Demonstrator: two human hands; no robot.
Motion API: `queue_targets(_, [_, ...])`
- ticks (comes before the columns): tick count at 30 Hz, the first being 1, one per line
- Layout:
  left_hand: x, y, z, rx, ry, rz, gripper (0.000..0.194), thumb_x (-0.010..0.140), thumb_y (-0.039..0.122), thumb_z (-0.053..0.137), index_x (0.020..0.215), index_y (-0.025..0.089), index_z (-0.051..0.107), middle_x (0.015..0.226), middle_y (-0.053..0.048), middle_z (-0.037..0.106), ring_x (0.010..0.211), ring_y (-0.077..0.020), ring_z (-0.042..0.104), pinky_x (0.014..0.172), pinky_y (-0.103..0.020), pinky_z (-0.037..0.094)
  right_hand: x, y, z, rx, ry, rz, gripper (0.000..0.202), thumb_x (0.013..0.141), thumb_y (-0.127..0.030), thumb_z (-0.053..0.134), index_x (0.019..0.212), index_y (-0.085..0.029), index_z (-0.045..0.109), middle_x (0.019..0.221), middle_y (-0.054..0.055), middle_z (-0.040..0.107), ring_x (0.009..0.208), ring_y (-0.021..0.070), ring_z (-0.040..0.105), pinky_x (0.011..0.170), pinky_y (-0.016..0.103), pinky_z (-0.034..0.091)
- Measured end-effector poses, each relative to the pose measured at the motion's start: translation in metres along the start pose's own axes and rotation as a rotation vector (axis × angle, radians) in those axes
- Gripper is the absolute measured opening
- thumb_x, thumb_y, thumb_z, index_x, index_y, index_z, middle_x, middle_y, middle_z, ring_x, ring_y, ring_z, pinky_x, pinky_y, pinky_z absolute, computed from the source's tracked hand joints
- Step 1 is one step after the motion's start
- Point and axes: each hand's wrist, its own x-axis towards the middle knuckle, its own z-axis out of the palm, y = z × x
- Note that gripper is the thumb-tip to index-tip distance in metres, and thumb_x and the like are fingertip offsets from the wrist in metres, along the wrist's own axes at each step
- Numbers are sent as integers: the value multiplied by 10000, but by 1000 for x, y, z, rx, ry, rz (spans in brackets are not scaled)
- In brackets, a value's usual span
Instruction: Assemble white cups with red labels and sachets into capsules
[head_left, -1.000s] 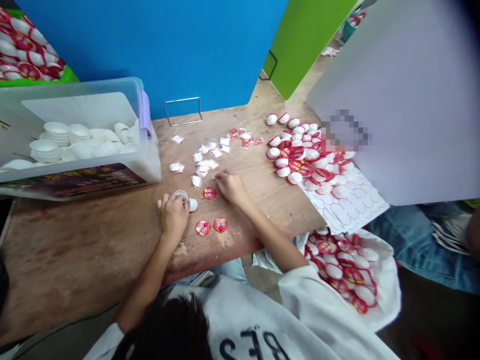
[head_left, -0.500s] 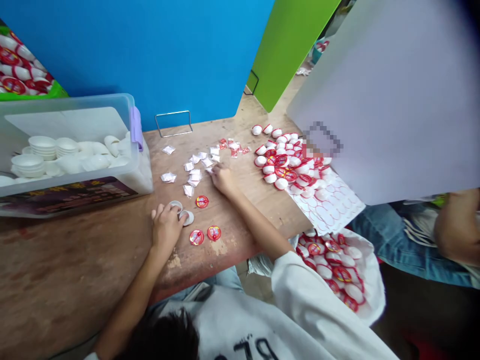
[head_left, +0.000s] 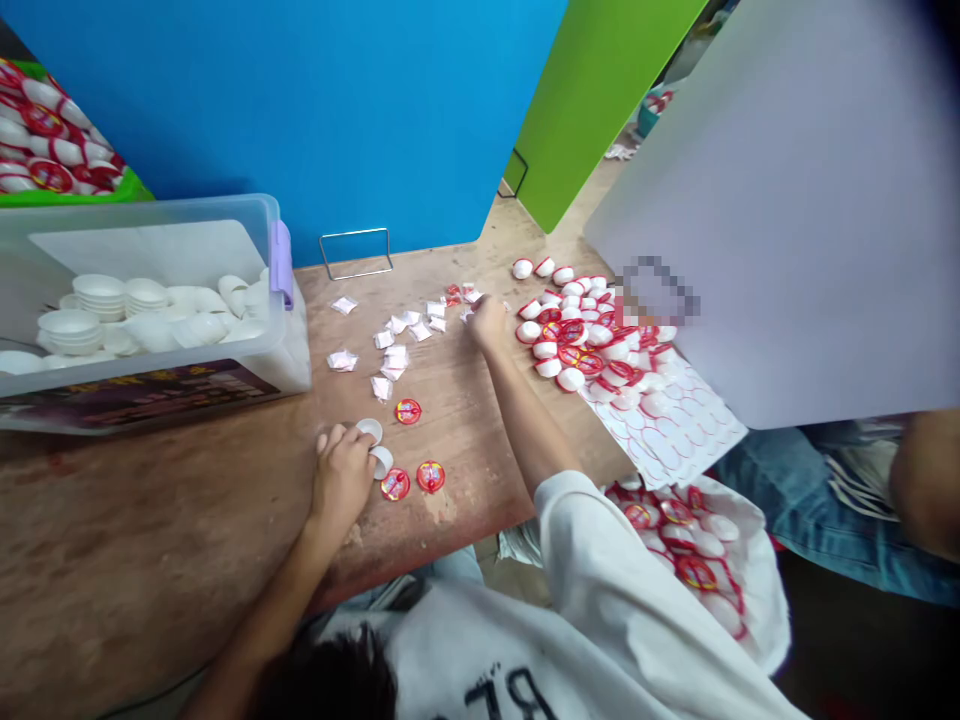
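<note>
My left hand [head_left: 343, 468] rests on the table, its fingers curled against an upper small white cup [head_left: 369, 431] and a lower white cup [head_left: 382, 462]. Just right of the cups lie a round red lid [head_left: 408, 411] and two more, a left lid [head_left: 395, 484] and a right lid [head_left: 430, 476]. Farther up the table my right hand [head_left: 487, 325] has its fingers drawn together, pointing down beside the small red packets [head_left: 453, 294]. Whatever the fingertips pinch is hidden or blurred. Several small white packets [head_left: 395, 357] are scattered left of that hand.
A clear plastic bin [head_left: 289, 350] of white cups stands at left. Blue [head_left: 300, 120], green [head_left: 592, 90] and pale purple [head_left: 787, 200] panels border the table. At right, white-and-red capped cups [head_left: 570, 330] lie partly over a printed sheet [head_left: 675, 440]; a white sack [head_left: 776, 620] holds more. Another person's jeans [head_left: 817, 520] show.
My right hand has moved right and away from the white packets, over to the red packets. My left hand and the two cups have shifted slightly; the whole view has moved a little too.
</note>
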Motion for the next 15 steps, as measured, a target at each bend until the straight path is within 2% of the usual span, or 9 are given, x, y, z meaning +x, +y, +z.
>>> queue_targets(4, [-6, 2, -6, 1, -37, 31, 182, 771, 121, 490, 825, 181, 653, 859, -80, 659, 843, -270, 499, 742, -415, 351, -3, -6, -13, 68, -72, 40, 316, 675, -19, 511, 968, -50, 624, 1019, 231, 659, 934, 283, 624, 803, 353, 466])
queue_targets(7, [-9, 3, -5, -20, -62, 46, 196, 774, 124, 489, 867, 181, 652, 884, -75, 661, 863, -272, 511, 738, -415, 360, -25, -10, -27, 158, -163, -8, 265, 625, -14, 556, 869, -52, 652, 931, 192, 685, 883, 279, 635, 792, 358, 473])
queue_targets(11, [-17, -2, -7, -89, -50, 8, 308, 777, 163, 517, 1072, 194, 597, 1099, -69, 632, 971, -261, 524, 789, -401, 384, -93, -21, -37, 350, -342, -136, 187, 664, -136, 621, 842, -99, 663, 796, 77, 706, 765, 205, 653, 713, 296, 500])
queue_targets(13, [-26, -6, -11, -218, 2, -41, 357, 777, 188, 536, 1132, 214, 558, 1162, -57, 608, 1012, -242, 533, 837, -381, 395, -135, -29, -35, 465, -437, -192, 195, 689, -207, 640, 867, -131, 653, 799, 41, 710, 740, 171, 658, 685, 266, 510])
queue_targets(15, [-37, -10, -14, -347, 81, -118, 330, 791, 216, 534, 1120, 221, 553, 1129, -52, 618, 997, -219, 550, 869, -358, 404, -173, -36, -27, 659, -548, -249, 194, 702, -244, 644, 875, -154, 636, 812, 29, 709, 736, 161, 663, 680, 267, 521])
